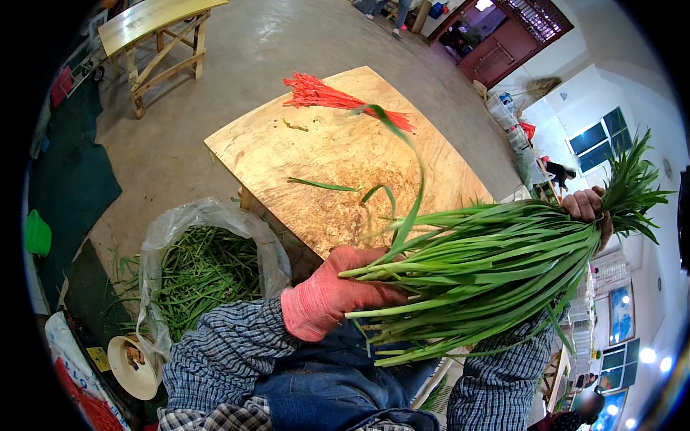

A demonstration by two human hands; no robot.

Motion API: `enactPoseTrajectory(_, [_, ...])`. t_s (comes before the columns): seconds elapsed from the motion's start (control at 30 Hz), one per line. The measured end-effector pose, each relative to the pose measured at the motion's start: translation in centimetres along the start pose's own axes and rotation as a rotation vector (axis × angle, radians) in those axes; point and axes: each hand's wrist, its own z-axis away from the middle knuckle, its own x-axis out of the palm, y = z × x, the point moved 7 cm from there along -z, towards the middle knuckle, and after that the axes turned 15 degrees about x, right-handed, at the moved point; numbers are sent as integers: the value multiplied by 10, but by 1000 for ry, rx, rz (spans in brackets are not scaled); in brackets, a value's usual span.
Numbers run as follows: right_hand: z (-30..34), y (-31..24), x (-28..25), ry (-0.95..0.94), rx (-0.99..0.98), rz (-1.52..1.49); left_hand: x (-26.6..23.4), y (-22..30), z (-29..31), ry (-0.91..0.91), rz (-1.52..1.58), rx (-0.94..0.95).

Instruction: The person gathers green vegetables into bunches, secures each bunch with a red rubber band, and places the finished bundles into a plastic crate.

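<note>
Tabletop (pixel 251 147) beyond, greens (pixel 496 251) in right hand (pixel 588 207)

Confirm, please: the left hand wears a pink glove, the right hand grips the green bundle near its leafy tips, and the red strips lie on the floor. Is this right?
Wrong place for the red strips: the head view shows them on the wooden table. The left hand, right hand and bundle are as you stated.

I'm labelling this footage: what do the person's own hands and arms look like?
The left hand wears a pinkish-red glove. Whether the right hand wears one is hard to tell. Both sleeves are loose, checked in dark blue and white.
</note>
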Motion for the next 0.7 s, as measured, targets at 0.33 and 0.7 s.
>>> enactPoseTrajectory(0.33, [9,2,-17,46,18,-1,-9,-1,-3,43,-90,-140])
enactPoseTrajectory(0.7, [-1,20,2,207,46,53,-16,3,-11,-7,-279,-42])
